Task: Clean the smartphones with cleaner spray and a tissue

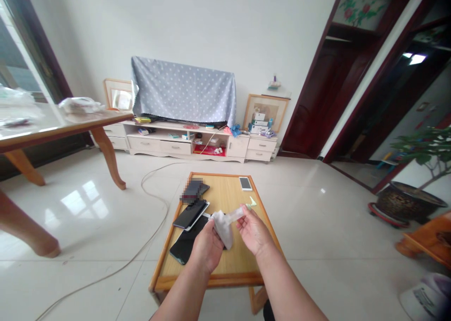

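My left hand (207, 244) is closed around a white cloth (222, 227) above a low wooden table (243, 267). My right hand (252, 229) pinches a thin clear strip (235, 215) that runs to the cloth. Beneath my left hand a large dark phone (183, 248) lies on the table. Two stacked phones (190, 214) lie beyond it, and further back are dark phones (194, 190), partly blurred. A white phone (245, 183) lies at the table's far right, and a small pale scrap (252, 201) sits near my right fingertips.
A white cable (155, 203) winds over the glossy tiled floor to the left. A larger wooden table (70, 124) stands at left. A TV cabinet (183, 142) with a cloth-covered screen lines the far wall. A potted plant (408, 201) and dark doorways are at right.
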The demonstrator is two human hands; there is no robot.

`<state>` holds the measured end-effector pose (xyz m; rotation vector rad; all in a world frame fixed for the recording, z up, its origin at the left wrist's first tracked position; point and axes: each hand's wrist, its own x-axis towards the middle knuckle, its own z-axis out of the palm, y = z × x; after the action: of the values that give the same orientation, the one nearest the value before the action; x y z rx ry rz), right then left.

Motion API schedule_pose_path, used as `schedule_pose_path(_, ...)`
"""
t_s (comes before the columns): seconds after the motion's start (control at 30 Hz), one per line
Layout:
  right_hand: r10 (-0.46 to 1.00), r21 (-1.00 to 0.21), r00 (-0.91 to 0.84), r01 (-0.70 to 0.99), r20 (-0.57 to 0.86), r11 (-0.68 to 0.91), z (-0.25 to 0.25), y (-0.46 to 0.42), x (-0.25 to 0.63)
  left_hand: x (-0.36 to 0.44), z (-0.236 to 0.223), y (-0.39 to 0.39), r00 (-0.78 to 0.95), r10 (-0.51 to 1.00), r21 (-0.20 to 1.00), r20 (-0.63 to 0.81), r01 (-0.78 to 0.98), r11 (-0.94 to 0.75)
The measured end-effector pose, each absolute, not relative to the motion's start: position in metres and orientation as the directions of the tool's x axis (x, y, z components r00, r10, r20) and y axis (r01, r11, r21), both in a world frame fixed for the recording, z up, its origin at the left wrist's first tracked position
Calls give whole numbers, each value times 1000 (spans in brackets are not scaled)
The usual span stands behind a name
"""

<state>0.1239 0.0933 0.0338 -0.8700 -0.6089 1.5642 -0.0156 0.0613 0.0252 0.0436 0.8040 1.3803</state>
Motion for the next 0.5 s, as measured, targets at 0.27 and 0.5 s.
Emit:
schedule_pose_path(0.27,970,-781,-72,-581,-231,-229,29,94,129,-15,23,62,-17,869,489,-494,-833,261)
schedule_pose_path(0.5,969,-821,-71,-518,-238,-239,28,95,131,-14,16,64,-16,864,496,-503,-824,273)
